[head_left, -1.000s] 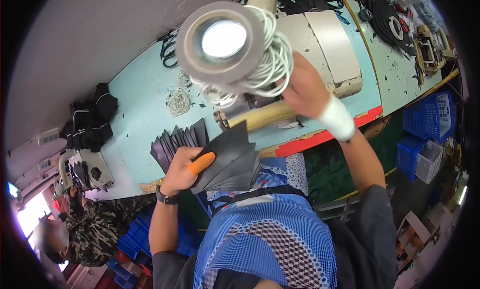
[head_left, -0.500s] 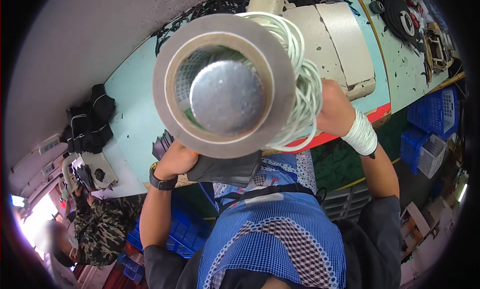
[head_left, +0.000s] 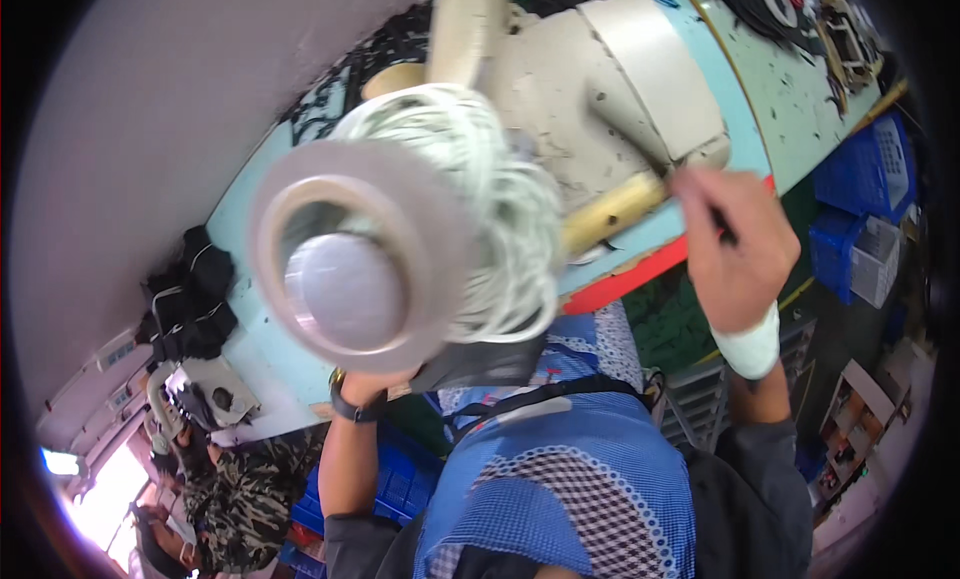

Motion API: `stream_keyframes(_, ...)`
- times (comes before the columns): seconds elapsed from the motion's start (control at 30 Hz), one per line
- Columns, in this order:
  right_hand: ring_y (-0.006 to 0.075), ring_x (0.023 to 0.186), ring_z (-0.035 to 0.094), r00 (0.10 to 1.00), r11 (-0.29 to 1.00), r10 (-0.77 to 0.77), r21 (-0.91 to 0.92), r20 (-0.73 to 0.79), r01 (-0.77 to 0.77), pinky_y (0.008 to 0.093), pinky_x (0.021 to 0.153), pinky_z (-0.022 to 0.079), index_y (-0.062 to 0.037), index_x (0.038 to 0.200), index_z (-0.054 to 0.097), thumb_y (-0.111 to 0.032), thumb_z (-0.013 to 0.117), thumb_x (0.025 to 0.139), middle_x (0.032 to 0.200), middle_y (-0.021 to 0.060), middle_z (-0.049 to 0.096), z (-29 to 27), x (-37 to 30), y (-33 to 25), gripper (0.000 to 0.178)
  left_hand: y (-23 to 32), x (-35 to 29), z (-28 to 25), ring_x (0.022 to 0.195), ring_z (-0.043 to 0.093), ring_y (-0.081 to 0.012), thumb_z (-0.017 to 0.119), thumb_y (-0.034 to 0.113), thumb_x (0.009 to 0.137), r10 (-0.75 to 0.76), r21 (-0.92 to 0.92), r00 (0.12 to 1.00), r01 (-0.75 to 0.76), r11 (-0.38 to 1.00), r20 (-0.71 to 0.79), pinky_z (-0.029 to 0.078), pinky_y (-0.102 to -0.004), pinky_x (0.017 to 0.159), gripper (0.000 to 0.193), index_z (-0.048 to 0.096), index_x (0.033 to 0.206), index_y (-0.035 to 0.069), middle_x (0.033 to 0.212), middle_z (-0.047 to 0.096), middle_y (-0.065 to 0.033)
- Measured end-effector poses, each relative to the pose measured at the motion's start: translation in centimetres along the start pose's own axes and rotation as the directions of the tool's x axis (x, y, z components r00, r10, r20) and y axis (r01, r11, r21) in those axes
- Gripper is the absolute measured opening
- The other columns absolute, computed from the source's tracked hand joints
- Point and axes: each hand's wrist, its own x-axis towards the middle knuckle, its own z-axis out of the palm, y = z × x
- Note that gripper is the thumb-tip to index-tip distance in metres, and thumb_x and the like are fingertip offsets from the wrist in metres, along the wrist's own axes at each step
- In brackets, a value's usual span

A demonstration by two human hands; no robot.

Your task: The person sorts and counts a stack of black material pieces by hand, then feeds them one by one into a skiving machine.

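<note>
Charcoal-black sheet material (head_left: 490, 366), smooth, partly hidden (pale cord (head_left: 505, 229) in front)

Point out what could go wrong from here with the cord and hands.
The pale cord loops could snag the right hand if it swings across them. The grey-rimmed ring hides most of the left hand in this view, so the dark piece beside it might slip unnoticed. The white wrist wrap might catch on the cream machine nearby.
</note>
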Motion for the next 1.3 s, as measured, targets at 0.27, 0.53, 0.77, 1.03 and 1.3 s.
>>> stream_keyframes(0.27, 0.0397, 0.093, 0.062, 0.548, 0.768, -0.226, 0.493, 0.805, -0.408, 0.0456, 0.083, 0.049, 0.0017, 0.113, 0.058, -0.047, 0.067, 0.086, 0.097, 0.0206, 0.064, 3.1, -6.8, -1.9, 0.057, 6.0, -2.0, 4.4, 0.096, 0.068, -0.0317, 0.062, 0.016, 0.089, 0.192, -0.093, 0.971, -0.180, 0.979, 0.140, 0.052, -0.0349, 0.084, 0.027, 0.067, 0.110, 0.000, 0.105, 0.070, -0.0177)
stream_keyframes(0.53, 0.0382, 0.083, 0.065, 0.131, 0.795, -0.330, 0.350, 0.935, -0.496, 0.0409, 0.072, 0.049, 0.0037, 0.105, 0.058, -0.056, 0.068, 0.081, 0.088, 0.0229, 0.064, 3.6, -7.6, -2.1, 0.065, 6.7, -3.1, 2.5, 0.102, 0.064, -0.0298, 0.066, 0.024, 0.091, -0.022, -0.174, 0.892, 0.112, 0.978, 0.452, 0.049, -0.0360, 0.089, 0.051, 0.050, 0.133, 0.002, 0.114, 0.064, -0.0194)
stream_keyframes(0.77, 0.0397, 0.083, 0.066, 0.165, 0.873, -0.262, 0.306, 0.951, -0.380, 0.0428, 0.074, 0.052, 0.0058, 0.111, 0.056, -0.053, 0.070, 0.082, 0.089, 0.0260, 0.065, 2.4, -7.8, -2.6, 0.067, -6.1, 5.9, -6.7, 0.083, 0.064, -0.0391, 0.068, 0.016, 0.085, 0.253, 0.615, 0.937, -0.054, 0.786, -0.241, 0.052, -0.0432, 0.076, 0.027, 0.064, 0.104, -0.003, 0.092, 0.067, -0.0213)
stream_keyframes(1.03, 0.0395, 0.085, 0.065, 0.156, 0.876, -0.127, 0.185, 0.979, -0.446, 0.0423, 0.075, 0.052, 0.0071, 0.112, 0.054, -0.054, 0.070, 0.082, 0.096, 0.0257, 0.064, 2.6, -8.5, -3.6, 0.070, -7.6, 10.6, -7.6, 0.084, 0.064, -0.0421, 0.064, 0.015, 0.086, 0.257, 0.722, 0.963, -0.122, 0.681, -0.081, 0.051, -0.0484, 0.074, 0.022, 0.057, 0.091, -0.005, 0.085, 0.064, -0.0272)
stream_keyframes(1.3, 0.0396, 0.082, 0.064, 0.228, 0.867, -0.157, 0.245, 0.961, -0.433, 0.0428, 0.075, 0.051, 0.0060, 0.111, 0.054, -0.054, 0.069, 0.082, 0.095, 0.0249, 0.064, 2.7, -9.9, -3.5, 0.069, -9.2, 11.5, -7.7, 0.075, 0.064, -0.0433, 0.072, 0.027, 0.083, 0.373, 0.673, 0.922, -0.209, 0.709, -0.107, 0.051, -0.0481, 0.068, 0.037, 0.059, 0.086, -0.007, 0.076, 0.064, -0.0267)
